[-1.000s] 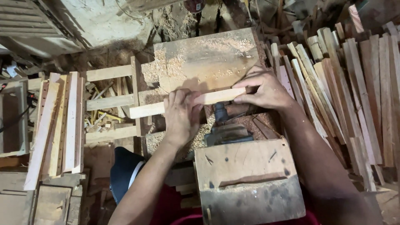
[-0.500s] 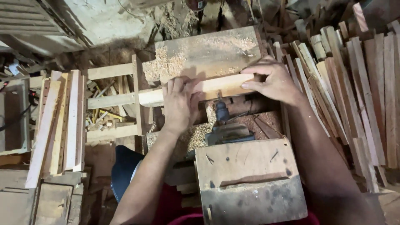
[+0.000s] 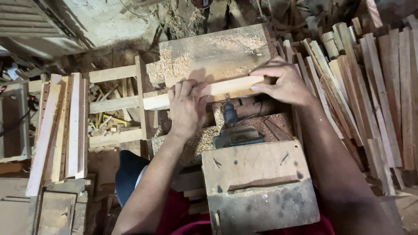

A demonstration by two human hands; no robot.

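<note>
Beyond the wooden box (image 3: 257, 182) nearest the person, the left hand (image 3: 187, 106) and right hand (image 3: 283, 80) are pressing flat, well apart, on a pale wooden slat (image 3: 226, 87) lying across the sawdust-strewn surface (image 3: 209, 52), beside stacked slats (image 3: 374, 87).

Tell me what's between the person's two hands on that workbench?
In the head view, a bare stretch of the pale wooden slat spans from the left hand to the right hand. Just below that stretch sits a dark drill-like tool amid sawdust.
</note>
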